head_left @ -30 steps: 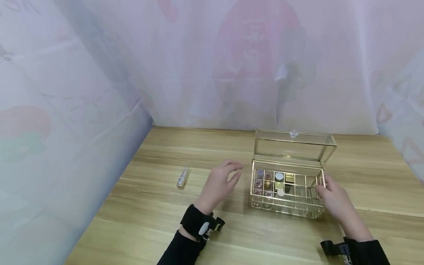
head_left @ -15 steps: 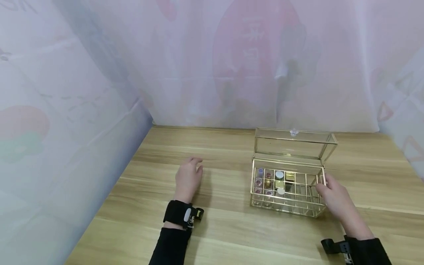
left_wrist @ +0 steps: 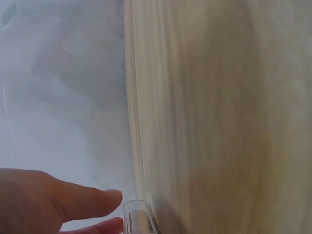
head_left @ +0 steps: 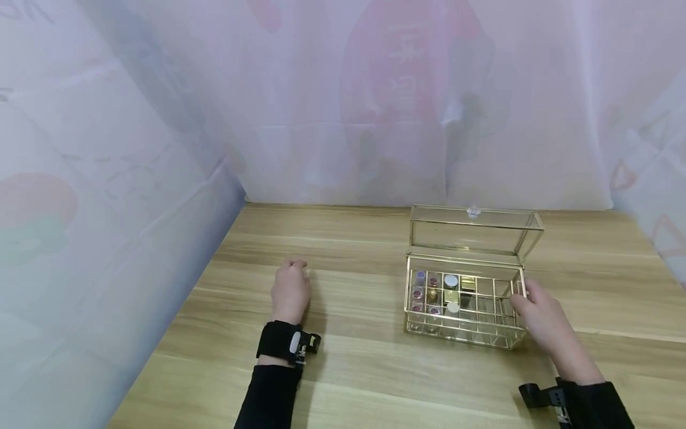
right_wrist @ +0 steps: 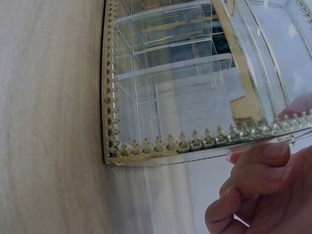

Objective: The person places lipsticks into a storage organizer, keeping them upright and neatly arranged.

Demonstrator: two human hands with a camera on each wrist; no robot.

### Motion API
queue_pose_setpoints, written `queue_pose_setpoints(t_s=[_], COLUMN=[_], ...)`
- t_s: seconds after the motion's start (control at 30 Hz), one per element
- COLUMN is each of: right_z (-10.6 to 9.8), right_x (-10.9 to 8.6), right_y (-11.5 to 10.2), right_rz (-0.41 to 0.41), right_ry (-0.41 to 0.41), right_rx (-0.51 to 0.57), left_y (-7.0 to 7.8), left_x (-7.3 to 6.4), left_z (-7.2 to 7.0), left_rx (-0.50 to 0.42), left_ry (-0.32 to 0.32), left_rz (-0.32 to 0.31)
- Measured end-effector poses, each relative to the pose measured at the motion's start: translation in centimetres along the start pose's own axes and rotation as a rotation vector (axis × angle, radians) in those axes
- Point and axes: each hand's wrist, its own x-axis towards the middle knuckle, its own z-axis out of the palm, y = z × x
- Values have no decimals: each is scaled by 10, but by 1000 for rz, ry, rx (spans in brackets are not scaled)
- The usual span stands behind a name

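In the head view my left hand (head_left: 290, 292) is low over the left part of the table, its back hiding what lies under it. The left wrist view shows a lipstick tube (left_wrist: 138, 214) with a clear cap at the thumb and a fingertip, which appear to pinch it; its lower part is cut off by the frame. With my right hand (head_left: 543, 316) I grip the right side of a gold-framed glass box (head_left: 466, 336), thumb over the rim. Scalloped gold trim (right_wrist: 170, 145) edges the box above the curled fingers in the right wrist view.
The box's clear lid (head_left: 466, 238) stands raised at the back, with a clear knob (head_left: 473, 211). Several small cosmetic tubes (head_left: 433, 295) fill the left compartments of its grid. Printed curtains (head_left: 321, 119) border the wooden table (head_left: 364, 369) at the back and sides.
My left hand has moved left, away from the box, onto the spot where the lipstick tube lay, and its fingers have curled in. My right hand stays on the box.
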Motion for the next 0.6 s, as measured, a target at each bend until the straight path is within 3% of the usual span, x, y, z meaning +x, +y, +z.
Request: queue_pose_setpoints(t_s=[0.1, 0.27, 0.6], right_z=[0, 0, 0], right_x=[0, 0, 0], right_y=[0, 0, 0], right_rz=[3, 9, 4], right_ry=[-2, -3, -1], right_rx=[4, 5, 11], left_y=[-1, -3, -5], left_x=[0, 0, 0], left_z=[-2, -1, -1], left_rx=[-15, -41, -42], left_ry=[-25, -8, -56], left_rz=[-4, 37, 23])
